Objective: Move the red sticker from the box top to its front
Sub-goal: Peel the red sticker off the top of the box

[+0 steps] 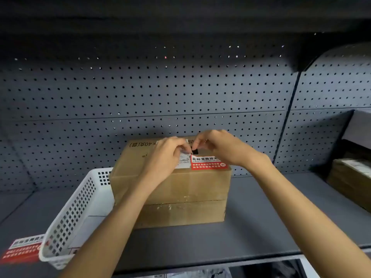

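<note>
A brown cardboard box [180, 189] stands on the grey shelf in front of me. The red sticker [208, 163], with a white band of black print, lies flat on the box top near its front right edge. A white label [183, 162] sits just left of it. My left hand [166, 157] and my right hand [220, 147] both rest on the box top. Their fingertips are pinched together at the sticker's far left corner, which they hide. The box's front face is bare cardboard.
A white perforated basket [80, 209] touches the box's left side. A sheet with another red sticker [22, 249] lies at the shelf's front left. More cardboard boxes [351, 177] stand at the right. A grey pegboard wall [160, 93] rises behind the box.
</note>
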Available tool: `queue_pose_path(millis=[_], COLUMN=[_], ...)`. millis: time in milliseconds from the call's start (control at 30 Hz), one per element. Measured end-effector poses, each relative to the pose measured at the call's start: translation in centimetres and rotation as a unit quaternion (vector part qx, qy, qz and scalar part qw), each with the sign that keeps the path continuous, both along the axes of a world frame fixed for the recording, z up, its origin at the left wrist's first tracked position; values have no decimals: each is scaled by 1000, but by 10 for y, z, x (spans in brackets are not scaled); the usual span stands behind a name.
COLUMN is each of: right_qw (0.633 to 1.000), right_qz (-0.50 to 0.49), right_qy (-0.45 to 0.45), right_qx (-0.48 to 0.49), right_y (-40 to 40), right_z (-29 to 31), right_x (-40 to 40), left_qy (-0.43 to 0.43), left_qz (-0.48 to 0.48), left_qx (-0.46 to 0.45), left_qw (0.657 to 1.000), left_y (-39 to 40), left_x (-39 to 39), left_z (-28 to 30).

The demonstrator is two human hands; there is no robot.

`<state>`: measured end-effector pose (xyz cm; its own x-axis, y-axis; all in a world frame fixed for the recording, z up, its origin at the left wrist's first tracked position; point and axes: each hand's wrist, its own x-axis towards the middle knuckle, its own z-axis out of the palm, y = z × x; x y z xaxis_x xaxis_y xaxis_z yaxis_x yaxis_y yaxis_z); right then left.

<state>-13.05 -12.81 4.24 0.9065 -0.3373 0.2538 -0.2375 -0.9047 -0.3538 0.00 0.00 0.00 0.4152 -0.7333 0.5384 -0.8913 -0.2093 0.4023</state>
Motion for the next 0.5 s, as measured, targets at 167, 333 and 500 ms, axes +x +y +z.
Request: queue_pose_path(millis=[167, 333, 500], right_qw=[998, 995, 993], right_qz=[17, 45, 78], right_qy=[59, 79, 82], right_qx=[29, 28, 35], right_y=[-14, -22, -23], right_z=[-7, -4, -4], right_x=[13, 22, 23], left_qy=[74, 80, 89], left_qz=[-14, -11, -23], left_qx=[13, 9, 9], left_qw=[997, 997, 996], left_y=[-4, -4, -2], left_x=[5, 8, 8], left_z=[-4, -5, -5])
